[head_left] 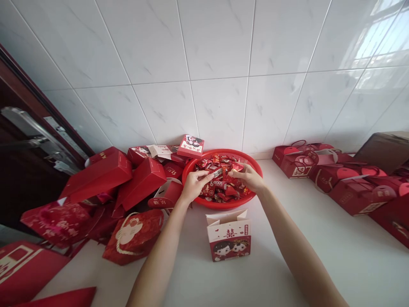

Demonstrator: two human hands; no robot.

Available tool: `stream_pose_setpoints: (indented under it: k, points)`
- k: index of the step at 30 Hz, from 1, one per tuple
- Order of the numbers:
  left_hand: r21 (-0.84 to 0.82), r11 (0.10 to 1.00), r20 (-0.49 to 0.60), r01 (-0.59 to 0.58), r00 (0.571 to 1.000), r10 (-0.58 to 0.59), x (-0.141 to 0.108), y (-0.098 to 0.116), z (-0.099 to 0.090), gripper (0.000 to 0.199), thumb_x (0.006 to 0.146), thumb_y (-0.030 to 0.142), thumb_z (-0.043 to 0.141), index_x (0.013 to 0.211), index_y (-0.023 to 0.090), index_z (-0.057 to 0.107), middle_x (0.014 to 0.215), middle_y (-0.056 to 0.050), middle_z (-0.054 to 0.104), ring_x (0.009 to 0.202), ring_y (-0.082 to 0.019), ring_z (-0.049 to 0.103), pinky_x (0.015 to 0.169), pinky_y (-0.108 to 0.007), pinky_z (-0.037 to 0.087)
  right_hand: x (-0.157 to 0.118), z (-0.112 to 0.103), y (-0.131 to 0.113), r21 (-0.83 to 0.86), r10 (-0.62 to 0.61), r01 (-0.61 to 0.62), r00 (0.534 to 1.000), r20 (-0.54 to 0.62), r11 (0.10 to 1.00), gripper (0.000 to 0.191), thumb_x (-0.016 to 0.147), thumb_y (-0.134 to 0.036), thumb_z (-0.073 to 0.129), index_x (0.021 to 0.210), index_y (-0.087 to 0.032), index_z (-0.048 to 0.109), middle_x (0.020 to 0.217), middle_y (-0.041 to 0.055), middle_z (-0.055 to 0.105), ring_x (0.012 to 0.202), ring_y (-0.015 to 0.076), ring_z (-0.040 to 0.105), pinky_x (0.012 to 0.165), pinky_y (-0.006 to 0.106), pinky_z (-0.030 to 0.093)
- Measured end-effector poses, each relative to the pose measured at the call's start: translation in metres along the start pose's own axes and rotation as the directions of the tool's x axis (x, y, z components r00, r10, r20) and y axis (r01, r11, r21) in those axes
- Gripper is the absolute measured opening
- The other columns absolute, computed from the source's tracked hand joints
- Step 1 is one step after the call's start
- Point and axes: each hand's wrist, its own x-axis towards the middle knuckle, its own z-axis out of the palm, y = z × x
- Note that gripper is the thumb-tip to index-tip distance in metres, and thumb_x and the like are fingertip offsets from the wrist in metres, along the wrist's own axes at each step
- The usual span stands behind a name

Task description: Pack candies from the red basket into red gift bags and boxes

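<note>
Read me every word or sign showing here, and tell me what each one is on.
"囍": front of the open box below the basket.
"歡喜", probably: red carton left of the basket.
Too small or blurred to read: the packet in the left hand, the sweets, the other boxes.

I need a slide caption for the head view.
Left hand and right hand hold small packets over a red basket, with an open box in front.
</note>
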Motion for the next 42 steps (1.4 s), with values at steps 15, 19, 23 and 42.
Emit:
stream_pose_setpoints:
  k: [15,19,23,42]
  points:
    - [-0.071,0.997,-0.080,0.018,0.996,-0.024,-0.002,0.001,0.005,0.047,0.074,0.052,0.073,0.106,0.018,0.075,0.100,-0.008,0.077,0.095,-0.026,0.071,0.086,-0.036,0.057,0.002,0.000,0.001,0.051,-0.022,0.024,0.999,-0.035,0.998,0.044,0.056,-0.031,0.093,0.094,-0.020,0.075,0.089,0.0032,0.077,0.080,0.0206,0.072,0.071,0.031,0.057]
    - [-0.106,0.994,-0.142,-0.033,0.990,0.017,-0.019,0.022,-0.001,0.043,0.080,0.054,0.068,0.103,0.019,0.073,0.105,-0.010,0.075,0.102,-0.025,0.070,0.092,-0.037,0.056,0.005,-0.003,0.004,0.056,-0.061,0.066,0.995,-0.079,0.996,0.041,0.058,-0.034,0.093,0.091,-0.018,0.074,0.083,0.0019,0.075,0.071,0.0167,0.068,0.063,0.027,0.054]
    - [-0.064,0.993,0.117,-0.103,0.987,0.110,-0.054,0.060,-0.018,0.036,0.088,0.052,0.062,0.076,0.021,0.077,0.112,-0.011,0.072,0.110,-0.026,0.066,0.095,-0.036,0.054,0.006,-0.004,0.006,0.054,-0.106,0.113,0.989,-0.107,0.992,0.040,0.058,-0.037,0.093,0.087,-0.018,0.072,0.082,0.0019,0.073,0.072,0.0159,0.067,0.063,0.026,0.053]
    - [0.132,0.980,0.552,-0.151,0.832,0.054,-0.090,0.085,-0.023,0.022,0.091,0.041,0.066,0.085,0.029,0.083,0.122,-0.005,0.069,0.110,-0.022,0.067,0.097,-0.031,0.050,0.007,-0.007,0.009,0.026,-0.152,0.156,0.980,-0.128,0.987,0.031,0.063,-0.038,0.091,0.080,-0.019,0.074,0.081,0.0028,0.075,0.071,0.0176,0.067,0.068,0.029,0.053]
